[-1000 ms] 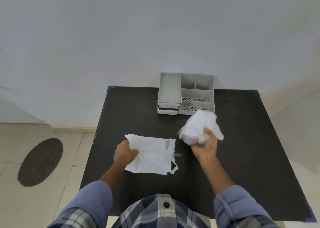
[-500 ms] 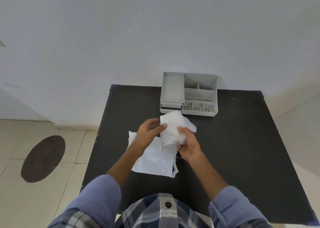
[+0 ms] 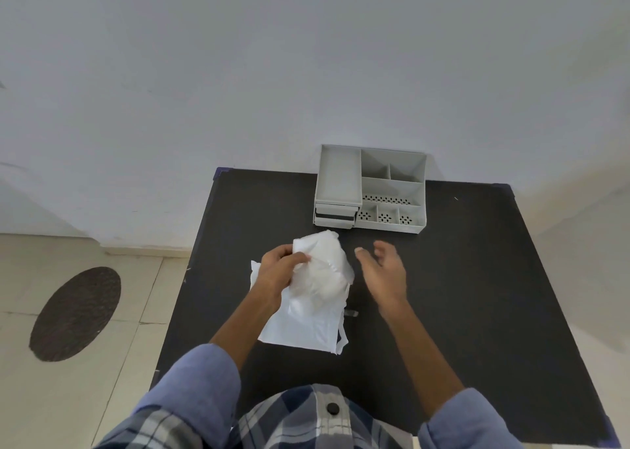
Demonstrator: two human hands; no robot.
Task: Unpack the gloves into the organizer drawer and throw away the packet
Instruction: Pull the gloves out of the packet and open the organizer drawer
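A crumpled bundle of thin white gloves [image 3: 324, 268] is held above the table by my left hand [image 3: 278, 271], which grips its left side. Under it lies the flat white packet [image 3: 303, 326], torn along its right edge. My right hand [image 3: 385, 271] hovers just right of the bundle, fingers apart, holding nothing. The grey organizer [image 3: 392, 189] stands at the table's far edge against the wall; its small drawers [image 3: 335, 215] sit at its front left and look closed.
The black table [image 3: 460, 295] fills the middle, with blue-taped corners. A white wall rises behind it. Tiled floor with a dark oval mat [image 3: 75, 314] lies to the left. A small grey scrap [image 3: 351, 313] rests beside the packet.
The glove bundle passed from my right hand to my left hand. My left hand left the packet, and my right hand let go and drew off to the right.
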